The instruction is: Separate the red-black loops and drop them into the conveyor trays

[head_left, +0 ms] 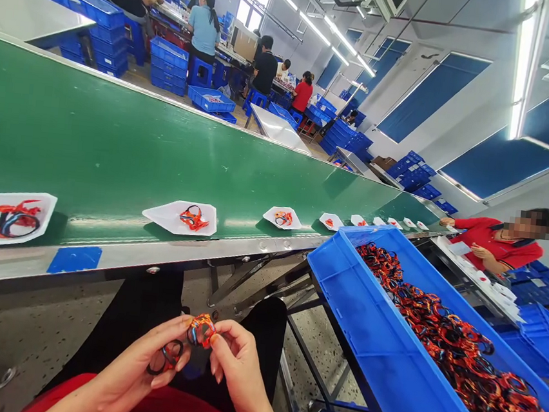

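Observation:
My left hand (156,353) is closed over my lap, pinching a small glossy orange-and-black ring-shaped piece (202,330) at its left side. A second dark ring with orange parts (170,358) is tucked in the curled lower fingers of that hand. The thumb and forefinger of my right hand (235,354) grip the other side of the first piece. What exactly the pieces are I cannot make out. To the right, a long blue bin (344,290) holds a heap of similar orange-and-black pieces (432,325).
Before me runs a green conveyor belt (116,132) with a metal edge. Several white trays (170,222) with orange-and-black pieces sit along its near side. A co-worker in red (489,240) sits at the right; other people and stacked blue crates (166,63) are farther back.

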### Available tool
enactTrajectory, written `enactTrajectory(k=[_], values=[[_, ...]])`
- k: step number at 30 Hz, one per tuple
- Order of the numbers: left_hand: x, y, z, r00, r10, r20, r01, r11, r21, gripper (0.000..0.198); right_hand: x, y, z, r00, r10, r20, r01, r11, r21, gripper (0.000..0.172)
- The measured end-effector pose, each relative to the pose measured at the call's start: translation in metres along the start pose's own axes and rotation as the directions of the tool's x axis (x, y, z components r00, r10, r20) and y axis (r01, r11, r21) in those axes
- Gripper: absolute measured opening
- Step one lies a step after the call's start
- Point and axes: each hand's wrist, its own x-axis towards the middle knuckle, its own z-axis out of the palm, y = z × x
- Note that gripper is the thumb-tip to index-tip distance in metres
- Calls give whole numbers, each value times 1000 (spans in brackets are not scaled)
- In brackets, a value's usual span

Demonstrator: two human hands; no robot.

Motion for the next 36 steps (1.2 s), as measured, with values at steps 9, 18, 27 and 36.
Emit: enactTrajectory(k=[9, 18, 27, 36], values=[[11, -4, -3, 995, -32, -90, 20, 990, -136, 32, 7, -15, -3, 999, -4, -40, 6, 999, 33, 27], [20, 2, -10, 982, -67, -175, 15, 959, -283, 30, 108, -107, -66, 846, -218, -486, 268, 963, 36, 21], [25, 4, -20, 982, -66, -177, 1, 939, -344, 27, 195, -157, -123, 699, -226, -679, 295, 955, -14, 28], [19, 12, -2, 995, 34, -95, -68, 923, -379, 31, 72, -91, -27, 951, -226, -210, 199, 970, -140, 19]])
